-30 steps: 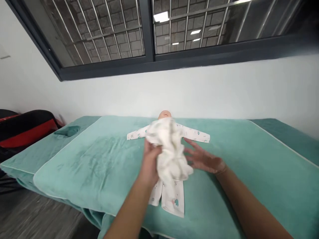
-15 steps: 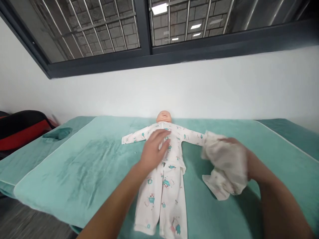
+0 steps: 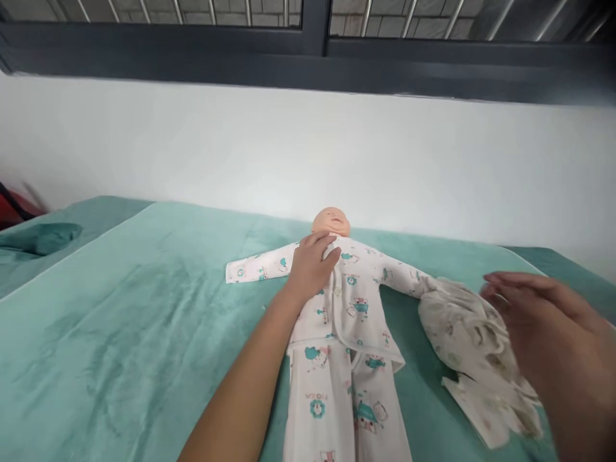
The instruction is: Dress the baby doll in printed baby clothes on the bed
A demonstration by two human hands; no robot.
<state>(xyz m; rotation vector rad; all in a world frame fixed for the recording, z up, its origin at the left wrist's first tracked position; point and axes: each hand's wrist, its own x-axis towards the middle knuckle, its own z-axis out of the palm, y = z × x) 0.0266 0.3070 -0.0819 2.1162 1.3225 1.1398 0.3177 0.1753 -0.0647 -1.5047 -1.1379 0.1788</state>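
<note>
The doll (image 3: 356, 301) lies on its back mid-scene on the green towel (image 3: 144, 308), head toward the far wall. The left hand (image 3: 312, 264) rests flat on its upper chest, grip apart. To the right, the right hand (image 3: 548, 327) (blurred) hovers with its grip apart over the crumpled white cloth (image 3: 462, 327), just beside the doll's sleeve.
</note>
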